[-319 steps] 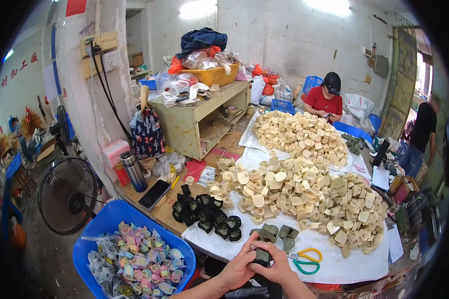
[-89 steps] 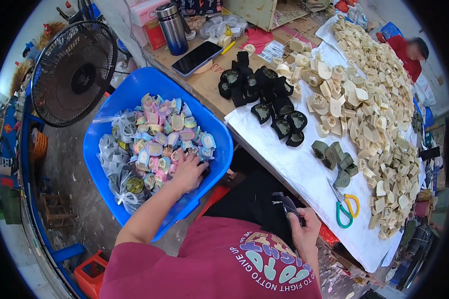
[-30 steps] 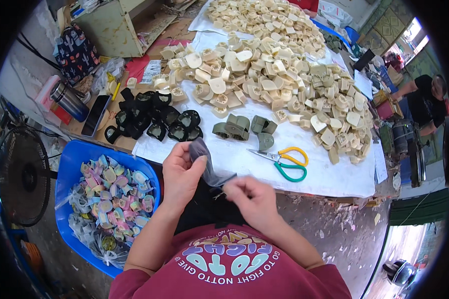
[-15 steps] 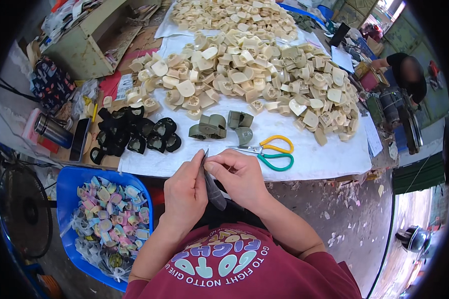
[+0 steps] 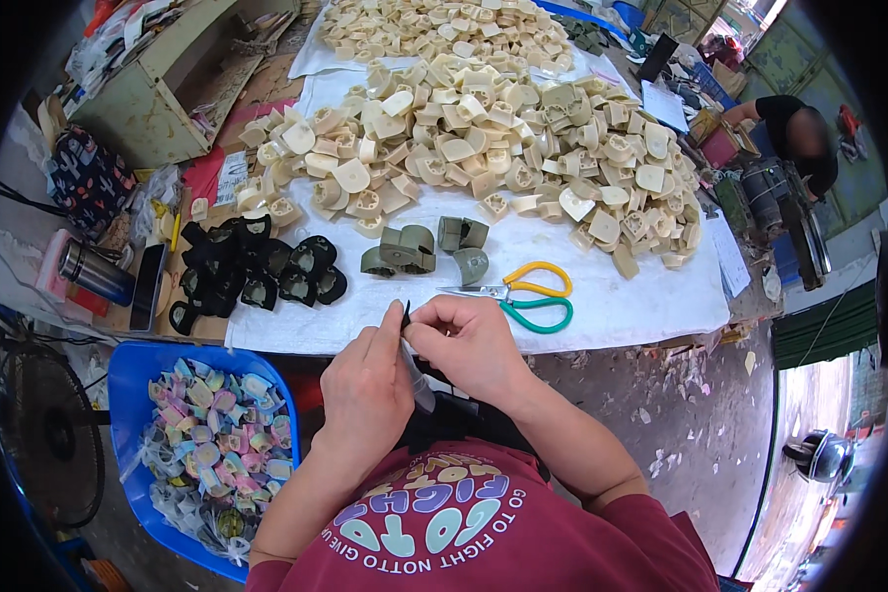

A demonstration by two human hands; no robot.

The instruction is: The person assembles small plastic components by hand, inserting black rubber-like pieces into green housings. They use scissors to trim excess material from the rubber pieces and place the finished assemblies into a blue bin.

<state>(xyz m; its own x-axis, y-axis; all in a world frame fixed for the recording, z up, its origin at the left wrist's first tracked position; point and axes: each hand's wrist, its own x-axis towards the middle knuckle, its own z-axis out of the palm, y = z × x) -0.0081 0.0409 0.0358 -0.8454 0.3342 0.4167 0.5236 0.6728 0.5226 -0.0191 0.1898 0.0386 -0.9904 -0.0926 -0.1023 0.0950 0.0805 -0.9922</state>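
In front of my body, just off the table's near edge, my left hand (image 5: 367, 383) and my right hand (image 5: 469, 343) meet with their fingers closed. Between them is a thin grey piece (image 5: 420, 388) with a dark pointed tip showing above the fingers; its exact kind is hidden by my hands. Beyond my hands lie several olive-green moulded pieces (image 5: 402, 249). Scissors (image 5: 535, 296) with one yellow and one green handle rest just past my right hand, blades pointing left. A cluster of black moulded pieces (image 5: 257, 261) sits to the left.
Large heaps of cream moulded pieces (image 5: 454, 148) cover the white cloth (image 5: 602, 326). A blue tub (image 5: 123, 395) of pastel pieces and plastic bags stands at lower left, beside a fan (image 5: 54, 424). A phone (image 5: 148, 288) and a steel flask (image 5: 97, 273) lie left. Another person (image 5: 804, 143) sits far right.
The view has shifted slightly. The grey piece between my fingers has turned, showing narrower, and its dark tip now leans a little to the right. Both hands stay closed on it.
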